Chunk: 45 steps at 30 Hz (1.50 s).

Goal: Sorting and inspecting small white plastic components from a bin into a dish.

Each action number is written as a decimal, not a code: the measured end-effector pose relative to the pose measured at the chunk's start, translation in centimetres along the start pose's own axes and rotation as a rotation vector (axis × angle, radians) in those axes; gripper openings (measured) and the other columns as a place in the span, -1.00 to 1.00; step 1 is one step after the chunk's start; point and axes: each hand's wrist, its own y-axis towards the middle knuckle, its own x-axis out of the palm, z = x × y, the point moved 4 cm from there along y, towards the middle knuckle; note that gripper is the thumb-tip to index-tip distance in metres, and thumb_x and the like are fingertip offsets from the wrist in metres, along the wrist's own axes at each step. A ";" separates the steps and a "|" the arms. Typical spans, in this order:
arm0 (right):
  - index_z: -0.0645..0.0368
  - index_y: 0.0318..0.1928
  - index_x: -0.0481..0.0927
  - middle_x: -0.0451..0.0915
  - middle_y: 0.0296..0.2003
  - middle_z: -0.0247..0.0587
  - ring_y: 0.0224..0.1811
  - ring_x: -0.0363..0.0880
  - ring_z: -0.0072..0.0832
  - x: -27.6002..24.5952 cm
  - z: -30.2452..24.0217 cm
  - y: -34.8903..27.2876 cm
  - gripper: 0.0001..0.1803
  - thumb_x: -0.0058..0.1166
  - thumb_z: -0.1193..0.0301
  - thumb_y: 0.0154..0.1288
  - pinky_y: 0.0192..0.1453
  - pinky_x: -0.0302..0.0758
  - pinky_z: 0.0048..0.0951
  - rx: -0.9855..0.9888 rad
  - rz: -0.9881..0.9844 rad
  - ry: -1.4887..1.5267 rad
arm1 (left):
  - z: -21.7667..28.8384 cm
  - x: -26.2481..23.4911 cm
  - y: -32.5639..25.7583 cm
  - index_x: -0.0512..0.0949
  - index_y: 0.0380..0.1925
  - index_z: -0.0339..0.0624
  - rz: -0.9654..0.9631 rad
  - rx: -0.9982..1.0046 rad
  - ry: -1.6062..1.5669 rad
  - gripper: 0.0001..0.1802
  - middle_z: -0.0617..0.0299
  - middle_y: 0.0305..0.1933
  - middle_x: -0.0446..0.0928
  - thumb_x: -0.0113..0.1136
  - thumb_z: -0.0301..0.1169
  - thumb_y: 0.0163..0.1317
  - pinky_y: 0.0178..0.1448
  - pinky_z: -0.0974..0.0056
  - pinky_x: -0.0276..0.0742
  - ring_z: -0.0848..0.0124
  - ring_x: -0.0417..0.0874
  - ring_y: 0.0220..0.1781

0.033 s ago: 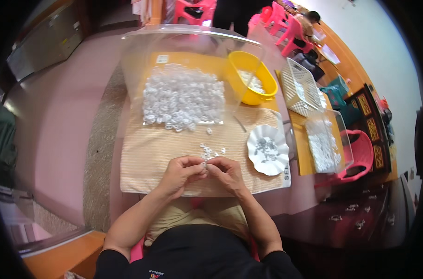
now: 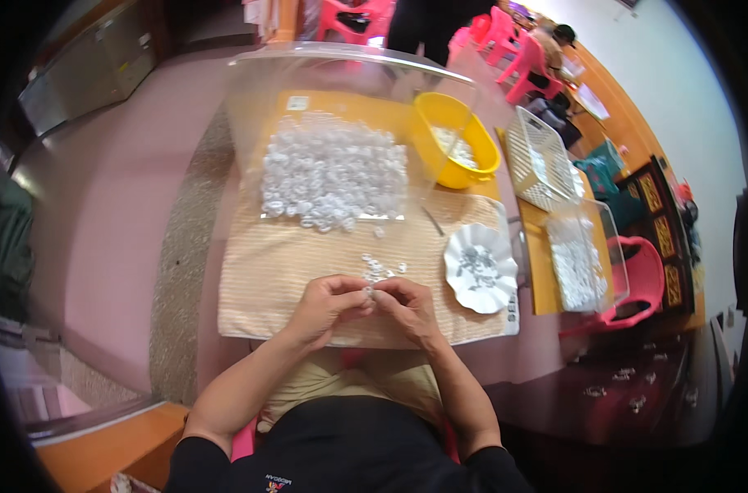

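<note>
My left hand (image 2: pixel 331 308) and my right hand (image 2: pixel 407 308) meet above the towel (image 2: pixel 259 283), fingertips pinched together on a small white plastic piece (image 2: pixel 369 292). Its exact shape is mostly covered by my fingers. Just beyond my fingertips lies a loose little group of white plastic pieces (image 2: pixel 377 267). Farther off, a big heap of white ring-shaped plastic pieces (image 2: pixel 333 168) spills from a clear plastic bin (image 2: pixel 246 107) onto the towel. Right of my hands stands a white scalloped dish (image 2: pixel 499 287) with small dark grey bits in it.
A thin metal tool (image 2: pixel 433 221) lies near the dish. Behind it is a yellow basin (image 2: pixel 430 107) holding white pieces. On the right are a white slatted basket (image 2: pixel 531 177) and a clear box (image 2: pixel 620 263) of white pieces. A person (image 2: pixel 552 53) sits at the far right.
The whole view has shifted slightly, so the table's things appear a little farther right. Both hands keep their pinch on the small piece.
</note>
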 end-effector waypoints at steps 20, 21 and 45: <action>0.33 -0.19 0.62 0.64 -0.36 -0.31 -0.37 0.57 -0.62 -0.1 -0.4 -0.1 -0.88 0.13 0.52 0.35 -0.24 0.51 -0.60 -0.029 0.034 0.055 | -0.3 0.1 0.3 0.52 -0.16 -0.45 -0.040 0.054 -0.079 -0.78 0.13 -0.29 0.59 0.24 -0.60 0.19 -0.23 0.38 0.66 0.44 0.64 -0.36; 0.33 -0.19 0.62 0.64 -0.36 -0.31 -0.37 0.57 -0.62 0.1 -0.4 -0.1 -0.88 0.13 0.52 0.35 -0.24 0.51 -0.60 -0.030 0.018 0.061 | -0.3 0.0 0.3 0.52 -0.16 -0.45 -0.025 0.064 -0.078 -0.78 0.13 -0.29 0.59 0.24 -0.60 0.19 -0.23 0.38 0.66 0.44 0.64 -0.36; 0.32 -0.16 0.60 0.60 -0.39 -0.34 -0.42 0.53 -0.64 -0.1 0.4 -0.3 -0.87 0.12 0.49 0.36 -0.29 0.46 -0.62 -0.040 0.057 0.037 | -0.7 -0.3 0.6 0.55 -0.16 -0.40 -0.114 0.092 -0.026 -0.80 0.17 -0.30 0.60 0.23 -0.58 0.22 -0.20 0.38 0.65 0.44 0.65 -0.35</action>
